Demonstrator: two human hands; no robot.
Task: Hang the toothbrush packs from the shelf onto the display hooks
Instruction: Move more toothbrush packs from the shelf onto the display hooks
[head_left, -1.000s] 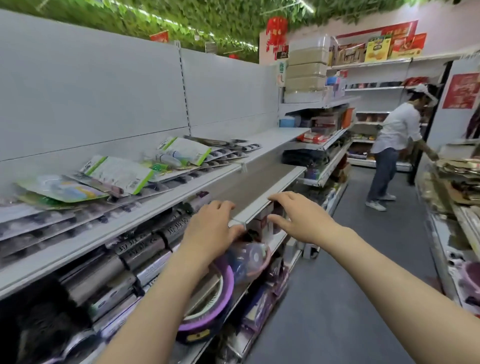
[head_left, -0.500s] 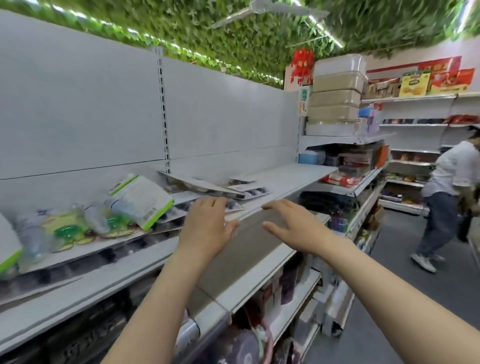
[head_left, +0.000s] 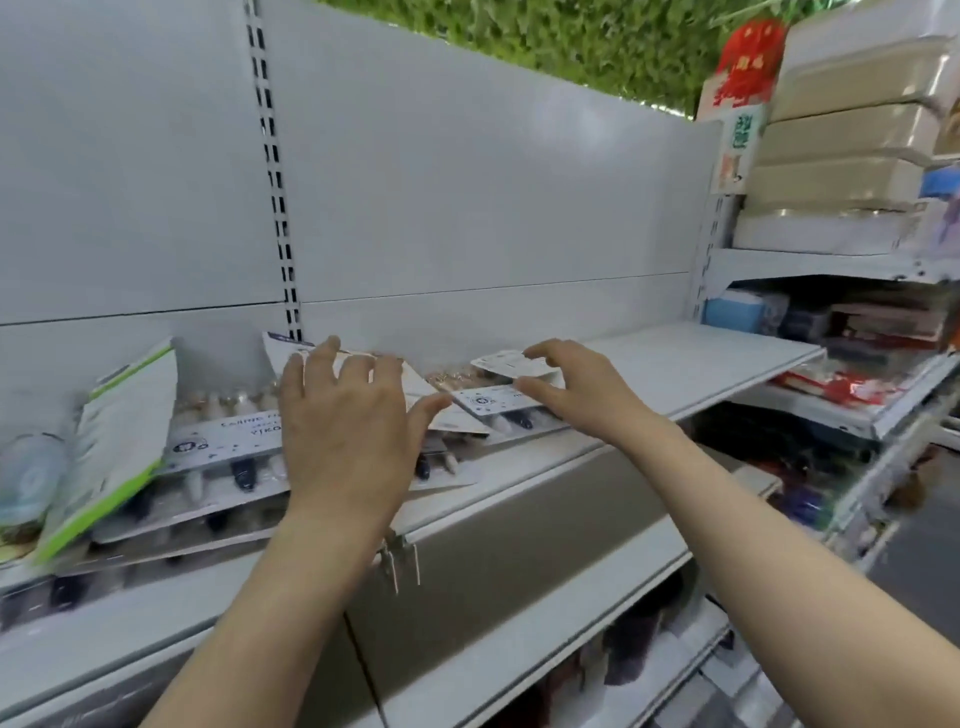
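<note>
Toothbrush packs (head_left: 249, 457) lying flat in an overlapping heap on the white shelf (head_left: 675, 364), at the left and middle of it, against the back panel (head_left: 467, 182). None hung. Small pack (head_left: 511, 364) at the right end of the heap, tilted up off the pack beneath. Right hand (head_left: 576, 389) over that small pack, index finger and thumb curved at its top and lower edges; firm grasp cannot be told. Left hand (head_left: 345, 421) palm-down over the middle of the heap, fingers spread and straight, released, tips at a white card pack (head_left: 415, 384). Green-edged pouch (head_left: 119, 436) propped at a slant on the left end of the heap. Slotted upright (head_left: 272, 171) in the back panel above the left hand. Stacked trays (head_left: 841, 145) on the next bay's upper shelf, far right. Motion blur throughout.
</note>
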